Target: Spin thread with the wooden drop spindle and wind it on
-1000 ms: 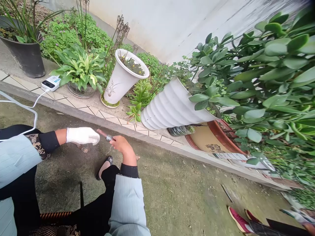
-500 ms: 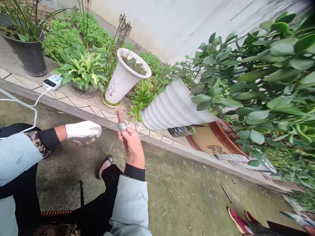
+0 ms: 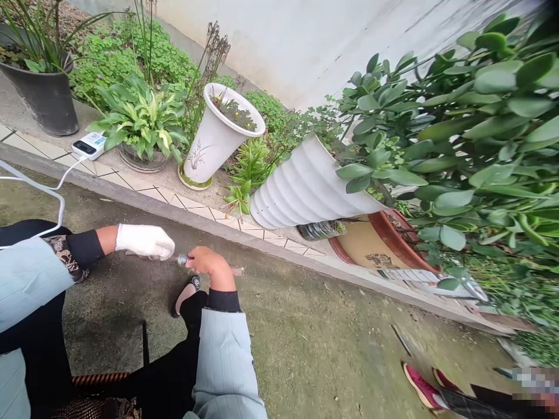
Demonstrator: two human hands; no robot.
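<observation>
My right hand (image 3: 207,260) is bare and closed around a brown stick (image 3: 238,272), which lies nearly level. A silvery coil of thin wire (image 3: 182,259) wraps the stick just left of my fingers. My left hand (image 3: 146,240), in a white glove, is curled shut close to the stick's left end. The strand between glove and coil, plain earlier, cannot be made out now. Another piece of stick (image 3: 131,253) on the ground is mostly hidden by the glove.
Along the tiled ledge (image 3: 144,185) stand a black pot (image 3: 48,99), a white power bank (image 3: 89,145) with a cable, a white vase-like pot (image 3: 218,145) and a ribbed white planter (image 3: 305,186). Another person's red shoe (image 3: 420,385) is at lower right.
My right hand has come down and slightly left, turning the stick from upright to nearly level. The gap between my hands has narrowed. My left hand has moved slightly left and down.
</observation>
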